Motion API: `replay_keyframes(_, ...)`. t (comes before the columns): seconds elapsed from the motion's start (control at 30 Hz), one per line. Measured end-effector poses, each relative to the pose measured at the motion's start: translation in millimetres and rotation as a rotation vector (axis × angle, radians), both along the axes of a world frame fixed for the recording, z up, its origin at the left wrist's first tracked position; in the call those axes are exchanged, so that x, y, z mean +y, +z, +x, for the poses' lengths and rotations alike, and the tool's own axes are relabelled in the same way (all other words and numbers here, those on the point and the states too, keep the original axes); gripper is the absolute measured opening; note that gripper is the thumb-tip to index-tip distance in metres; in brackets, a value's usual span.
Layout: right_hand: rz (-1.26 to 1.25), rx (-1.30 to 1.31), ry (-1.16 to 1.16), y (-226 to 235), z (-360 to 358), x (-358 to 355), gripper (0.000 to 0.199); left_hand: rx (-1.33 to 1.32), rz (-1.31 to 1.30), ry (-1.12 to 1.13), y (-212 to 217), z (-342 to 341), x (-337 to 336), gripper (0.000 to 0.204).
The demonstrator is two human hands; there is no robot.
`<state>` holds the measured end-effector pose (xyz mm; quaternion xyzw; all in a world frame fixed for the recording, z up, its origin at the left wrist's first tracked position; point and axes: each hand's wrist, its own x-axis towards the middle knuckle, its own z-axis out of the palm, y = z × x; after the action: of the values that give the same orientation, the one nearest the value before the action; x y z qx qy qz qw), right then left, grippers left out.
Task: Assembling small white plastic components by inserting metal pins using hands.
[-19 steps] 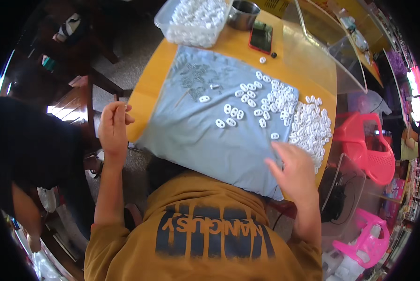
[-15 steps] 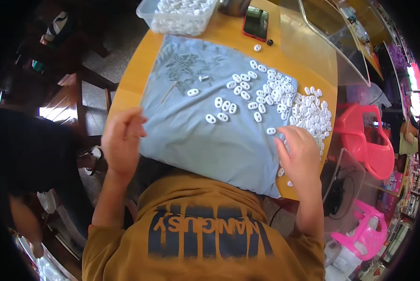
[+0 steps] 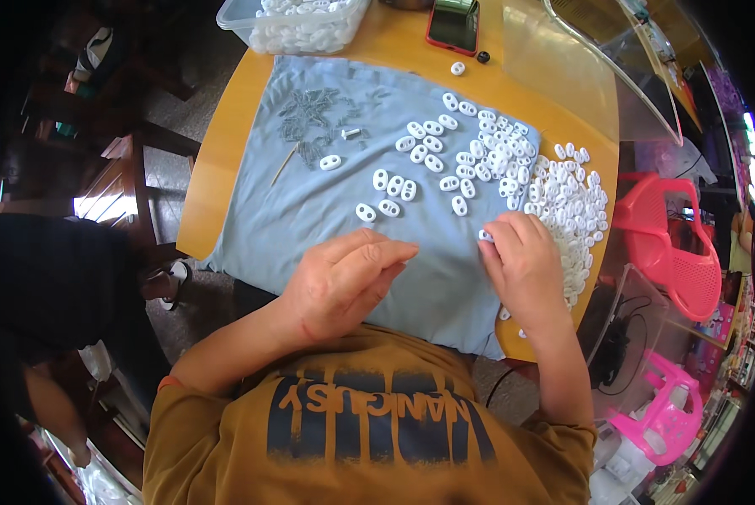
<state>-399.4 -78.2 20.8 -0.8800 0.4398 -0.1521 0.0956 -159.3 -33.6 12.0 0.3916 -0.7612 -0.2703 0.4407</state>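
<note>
My right hand (image 3: 525, 268) pinches a small white oval piece with two holes (image 3: 485, 236) between thumb and fingertips, just above the right part of a blue cloth (image 3: 268, 223). Low over the cloth's near edge, my left hand (image 3: 344, 278) reaches toward the right with its fingers stretched out, and I see nothing in it. Several more white two-hole pieces (image 3: 395, 187) lie scattered on the cloth, thickening into a heap (image 3: 567, 198) at the right table edge. Thin grey metal pins (image 3: 303, 118), a short metal cylinder (image 3: 350, 134) and a thin wooden stick (image 3: 285, 164) lie at the far left.
A clear plastic tub (image 3: 306, 38) full of white pieces stands at the far edge of the wooden table (image 3: 205, 210). A phone (image 3: 453, 27) and a small black ball (image 3: 483, 57) lie nearby. Pink chairs (image 3: 676, 252) stand right; a person (image 3: 58, 295) is at the left.
My left hand has swung from the cloth's left side to its near middle. The right hand has closed on a white piece that lay on the cloth. The view has shifted slightly.
</note>
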Motion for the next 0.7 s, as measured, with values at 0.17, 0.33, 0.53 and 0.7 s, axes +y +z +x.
replay_keyframes(0.17, 0.021, -0.044, -0.017, -4, 2, -1, 0.018, 0.139, 0.327, -0.017, 8, -1, 10, 0.022)
replay_keyframes(0.33, 0.090, -0.141, -0.040, -1, 2, 5, 0.020, 0.548, 0.901, -0.014, 18, -6, 18, 0.019)
replay_keyframes(0.53, 0.699, -0.784, -0.302, 27, 20, 31, 0.020, 0.741, 1.018, -0.082, 17, -10, 17, 0.022)
replay_keyframes(0.7, 1.233, -1.364, -0.477, 35, 41, 40, 0.025, 0.747, 1.017, -0.108, 26, -11, 11, 0.022)
